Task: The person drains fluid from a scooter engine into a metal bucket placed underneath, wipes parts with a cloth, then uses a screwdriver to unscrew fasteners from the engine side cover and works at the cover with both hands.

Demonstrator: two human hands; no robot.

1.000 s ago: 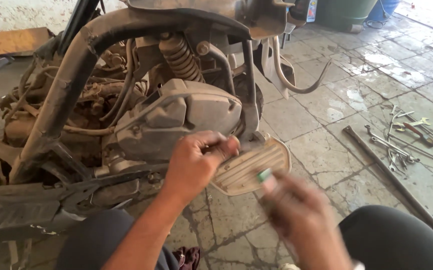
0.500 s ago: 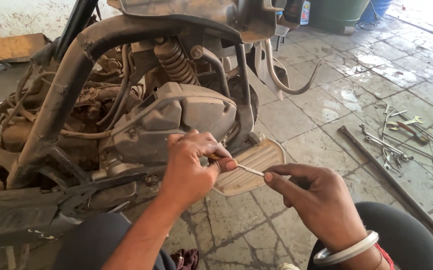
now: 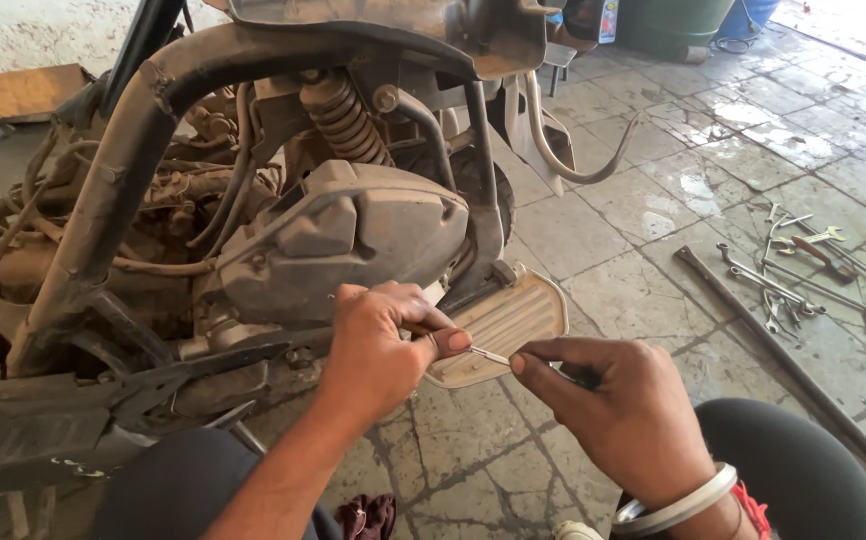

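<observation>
My left hand (image 3: pixel 385 345) and my right hand (image 3: pixel 608 405) meet in front of a dusty, stripped scooter (image 3: pixel 253 220). Between them runs a thin metal piece (image 3: pixel 490 355). The left thumb and forefinger pinch one end; the right fingertips pinch the other end. What kind of piece it is I cannot tell. Both hands hover just in front of the ribbed footrest plate (image 3: pixel 513 320), below the grey engine cover (image 3: pixel 353 240). A white bangle (image 3: pixel 678 500) sits on my right wrist.
Several spanners and hand tools (image 3: pixel 803 270) lie scattered on the cracked stone floor at the right, beside a long metal bar (image 3: pixel 783 365). The scooter's frame tube (image 3: pixel 123 170) and coil spring (image 3: pixel 343 115) rise at the upper left. A green tub (image 3: pixel 673 20) stands far back.
My right hand has come in from the lower right and steadied, now pinching the thin piece together with the left hand. The view has shifted slightly.
</observation>
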